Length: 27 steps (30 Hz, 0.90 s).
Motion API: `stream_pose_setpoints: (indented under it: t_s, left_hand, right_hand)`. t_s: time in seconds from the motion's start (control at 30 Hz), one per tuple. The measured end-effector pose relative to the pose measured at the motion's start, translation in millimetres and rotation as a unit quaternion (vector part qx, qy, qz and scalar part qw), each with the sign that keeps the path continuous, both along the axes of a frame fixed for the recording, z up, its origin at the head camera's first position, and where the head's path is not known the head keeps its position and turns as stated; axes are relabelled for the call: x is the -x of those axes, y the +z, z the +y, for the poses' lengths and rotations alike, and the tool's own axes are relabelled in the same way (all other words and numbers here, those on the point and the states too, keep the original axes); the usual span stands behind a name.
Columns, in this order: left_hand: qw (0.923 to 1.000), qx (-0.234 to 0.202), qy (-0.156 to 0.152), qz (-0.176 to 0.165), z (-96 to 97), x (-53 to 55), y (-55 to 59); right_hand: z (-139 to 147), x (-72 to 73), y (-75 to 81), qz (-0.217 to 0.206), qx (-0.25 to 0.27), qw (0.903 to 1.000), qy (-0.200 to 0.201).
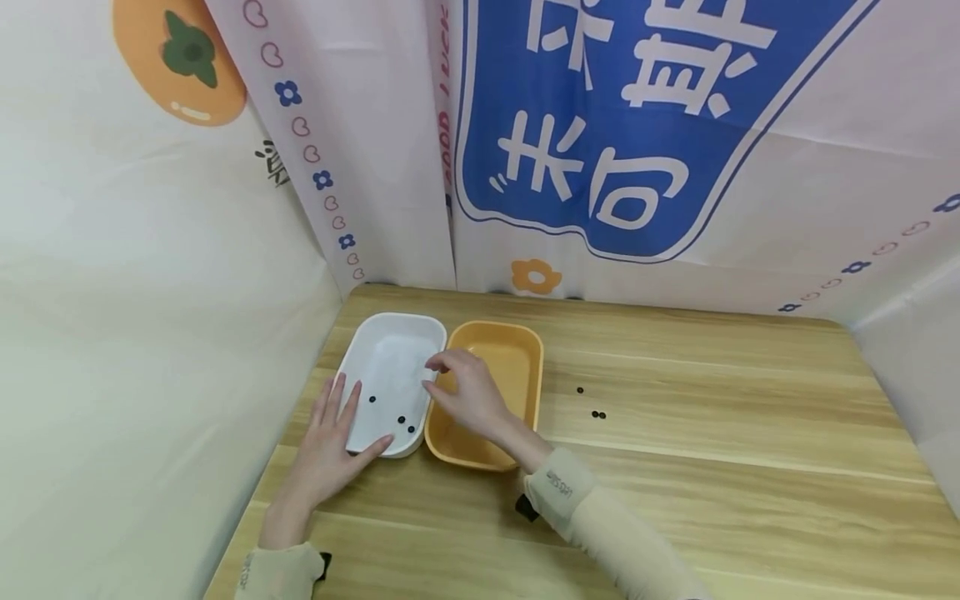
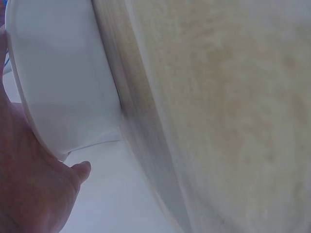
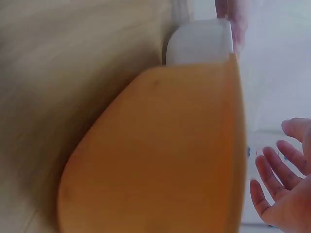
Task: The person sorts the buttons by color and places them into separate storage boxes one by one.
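My left hand [image 1: 322, 454] rests spread on the near left corner of a white bin [image 1: 390, 354], fingers over its rim. In the left wrist view, the thumb side of that hand [image 2: 36, 187] lies along the bin's edge. My right hand [image 1: 474, 398] hovers above the side where the white bin meets an orange bin [image 1: 513, 358]. Its thumb and fingers are apart, and the right wrist view shows the loosely bent fingers [image 3: 279, 174] with nothing between them. Inside the white bin lie three small round black pieces [image 1: 401, 419], too small to identify.
Three more black pieces [image 1: 580, 390] lie on the wooden table [image 1: 712, 400] right of the orange bin, two side by side. Both bins stand against each other near the table's left edge. Printed cloth [image 1: 390, 167] hangs behind and at the sides.
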State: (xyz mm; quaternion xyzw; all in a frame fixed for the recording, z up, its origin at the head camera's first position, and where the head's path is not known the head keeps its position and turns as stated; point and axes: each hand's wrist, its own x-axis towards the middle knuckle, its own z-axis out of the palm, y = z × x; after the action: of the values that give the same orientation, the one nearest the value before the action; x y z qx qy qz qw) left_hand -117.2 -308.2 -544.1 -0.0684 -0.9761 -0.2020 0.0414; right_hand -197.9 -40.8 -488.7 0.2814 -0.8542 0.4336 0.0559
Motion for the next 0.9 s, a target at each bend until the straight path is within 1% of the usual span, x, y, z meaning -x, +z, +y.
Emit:
stream_pose_setpoints:
  t_s: [0.1, 0.23, 0.4, 0.5, 0.63, 0.9]
  left_hand:
    - [1.0, -0.001, 0.001, -0.001, -0.7, 0.4, 1.2]
    - [1.0, -0.001, 0.0, 0.0, -1.0, 0.0, 2.4]
    - [1.0, 0.001, 0.0, 0.001, -0.6, -0.5, 1.7]
    - [1.0, 0.002, 0.001, 0.003, -0.8, -0.7, 1.0]
    - [1.0, 0.0, 0.0, 0.003, -1.1, -0.9, 1.4]
    - [1.0, 0.001, 0.002, -0.004, -0.5, -0.9, 2.9]
  right_hand:
    - [17.0, 2.2, 0.0, 0.01, 0.019, 0.9996, -0.016]
    - [44.0, 3.4, 1.2, 0.015, 0.047, 0.9985, -0.025]
    - [82.0, 2.2, 1.5, -0.01, 0.06, 0.9973, -0.041]
    - [103.7, 1.7, 1.2, -0.025, 0.053, 0.9969, -0.053]
    - [129.2, 0.4, -2.8, -0.026, 0.04, 0.9966, -0.068]
    - [170.7, -3.0, -17.7, -0.035, -0.027, 0.9936, -0.104]
